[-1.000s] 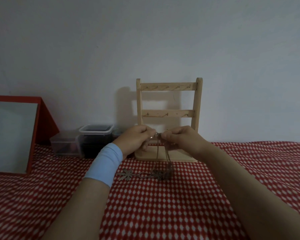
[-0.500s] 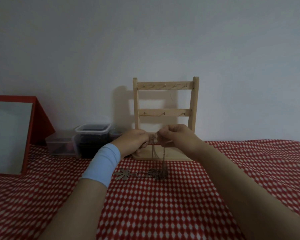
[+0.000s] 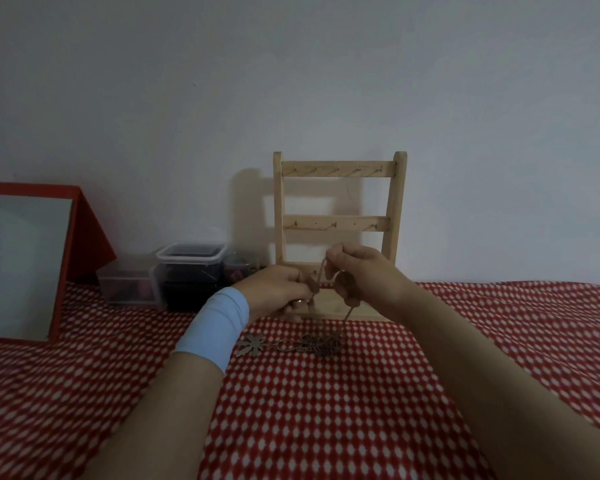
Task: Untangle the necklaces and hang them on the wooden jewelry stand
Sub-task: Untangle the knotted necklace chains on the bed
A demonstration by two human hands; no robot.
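A wooden jewelry stand [image 3: 338, 169] with two rows of small hooks stands upright against the wall, nothing hanging on it. Just in front of its base, my left hand [image 3: 274, 292] and my right hand [image 3: 361, 275] each pinch strands of thin chain. The right hand sits a little higher than the left. From the fingers the chains drop to a tangled heap of necklaces [image 3: 321, 344] on the red checked cloth. A flower-shaped metal pendant [image 3: 253, 345] lies to the left of the heap. A light blue band wraps my left wrist.
A red-framed mirror [image 3: 21, 261] leans at the far left. Clear plastic boxes [image 3: 187, 268] with dark contents stand between the mirror and the stand, against the wall. The red and white checked cloth [image 3: 326, 427] covers the whole surface.
My right hand has lifted its chain strand higher and slightly right, while my left hand dropped a little. The strands now spread apart between the hands.
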